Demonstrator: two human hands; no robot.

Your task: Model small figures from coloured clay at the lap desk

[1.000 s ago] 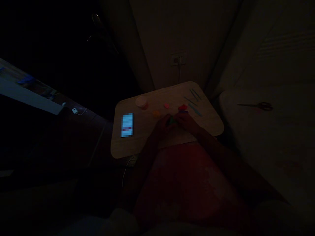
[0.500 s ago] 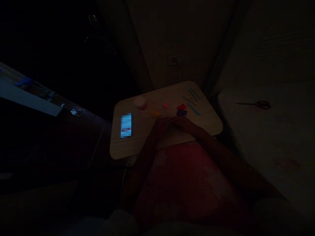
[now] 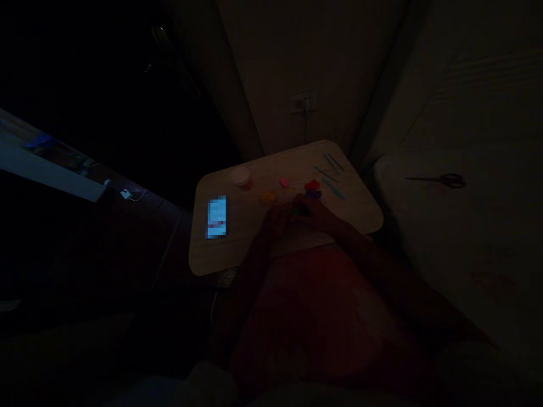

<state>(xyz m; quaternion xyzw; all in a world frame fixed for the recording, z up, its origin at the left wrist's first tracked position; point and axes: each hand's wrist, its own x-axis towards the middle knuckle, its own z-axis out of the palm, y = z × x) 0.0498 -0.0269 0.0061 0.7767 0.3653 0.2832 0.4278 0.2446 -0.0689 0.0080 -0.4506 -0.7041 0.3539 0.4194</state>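
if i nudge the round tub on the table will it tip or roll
The tub stands upright and looks fairly squat, so a low push would probably slide it rather than tip it. Its round sides suggest it could roll if knocked over. Its weight is harder to judge, as the dim light hides how full it is.

A lit smartphone [image 3: 217, 217], its screen blurred by pixelation, is laid near the left edge of the wood-grain table [image 3: 229, 254]. A wall socket [image 3: 304, 102] is occupied by a plugged-in cord [image 3: 306, 129]. Scissors [image 3: 453, 180] are laid on a pale surface [image 3: 445, 232] at right, blades pointed left. A white charger [image 3: 125, 194] is seen on the dim floor [image 3: 139, 226].
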